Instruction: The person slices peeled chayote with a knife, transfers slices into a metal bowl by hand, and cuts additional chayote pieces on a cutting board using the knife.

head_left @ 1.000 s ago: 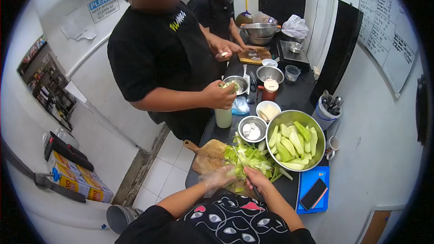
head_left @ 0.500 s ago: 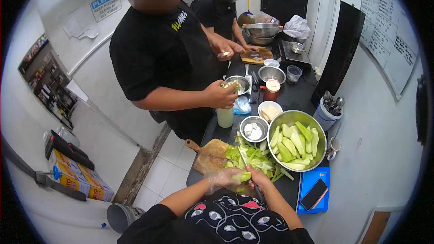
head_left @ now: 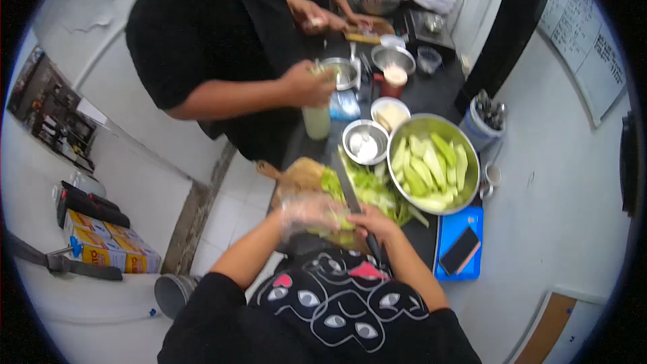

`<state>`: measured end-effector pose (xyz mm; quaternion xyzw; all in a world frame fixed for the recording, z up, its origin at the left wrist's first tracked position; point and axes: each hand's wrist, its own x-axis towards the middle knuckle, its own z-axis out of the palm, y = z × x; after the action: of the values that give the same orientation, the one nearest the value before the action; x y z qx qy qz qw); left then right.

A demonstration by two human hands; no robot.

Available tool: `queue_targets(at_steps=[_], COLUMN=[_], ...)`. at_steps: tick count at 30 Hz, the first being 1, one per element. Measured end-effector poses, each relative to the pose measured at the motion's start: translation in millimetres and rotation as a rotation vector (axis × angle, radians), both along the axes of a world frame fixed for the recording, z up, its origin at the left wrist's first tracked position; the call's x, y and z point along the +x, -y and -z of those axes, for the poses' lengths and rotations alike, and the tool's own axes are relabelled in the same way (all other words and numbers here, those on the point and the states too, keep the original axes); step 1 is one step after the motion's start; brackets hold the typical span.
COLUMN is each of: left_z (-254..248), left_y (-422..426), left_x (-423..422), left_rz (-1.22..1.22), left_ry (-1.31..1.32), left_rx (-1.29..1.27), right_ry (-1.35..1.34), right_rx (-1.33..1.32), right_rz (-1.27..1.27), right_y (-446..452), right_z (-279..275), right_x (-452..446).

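In the head view, my left hand (head_left: 303, 216), in a clear plastic glove, is closed around a green mango piece (head_left: 339, 218); motion blurs both. My right hand (head_left: 377, 222) grips a knife (head_left: 350, 185), its blade pointing away from me and its dark handle toward my shirt. Both hands are close together over the near end of a wooden cutting board (head_left: 304, 172). Green peelings (head_left: 374, 191) are heaped on and beside the board. To the right stands a steel bowl (head_left: 478, 168) of peeled, pale green mango pieces (head_left: 431, 165).
Small bowls with white contents (head_left: 364, 147) and pale pieces (head_left: 389, 116) stand beyond the peelings. A blue folder (head_left: 473, 221) bears a phone (head_left: 460, 251). Across the counter, a co-worker's hand (head_left: 306, 84) is over a bottle (head_left: 316, 122); another person works farther back.
The camera view has tilted down and shifted, so the counter items appear higher and further left. My hands remain close together with the knife in the right.
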<state>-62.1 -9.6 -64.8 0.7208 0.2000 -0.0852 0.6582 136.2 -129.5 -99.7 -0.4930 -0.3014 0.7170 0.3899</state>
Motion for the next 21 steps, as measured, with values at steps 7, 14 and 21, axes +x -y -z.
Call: queue_targets(at_steps=[7,14,21], left_z=[-49.1,21.4,32.5], left_y=[5.7,27.0,20.4], left_x=[-9.0,15.9,33.0], left_rz=[-0.524,-0.700,-0.843], left_ry=[0.513,0.809,0.819], left_rx=[-0.577,-1.056,-1.262], right_ry=[-0.316,-0.078,0.157], right_rx=[0.131,0.220,0.125], right_rz=[0.161,0.325,0.356], right_y=[6.6,-10.1,-11.2], right_z=[-29.0,-10.2,-26.4], right_x=[3.1,-14.0,-23.3])
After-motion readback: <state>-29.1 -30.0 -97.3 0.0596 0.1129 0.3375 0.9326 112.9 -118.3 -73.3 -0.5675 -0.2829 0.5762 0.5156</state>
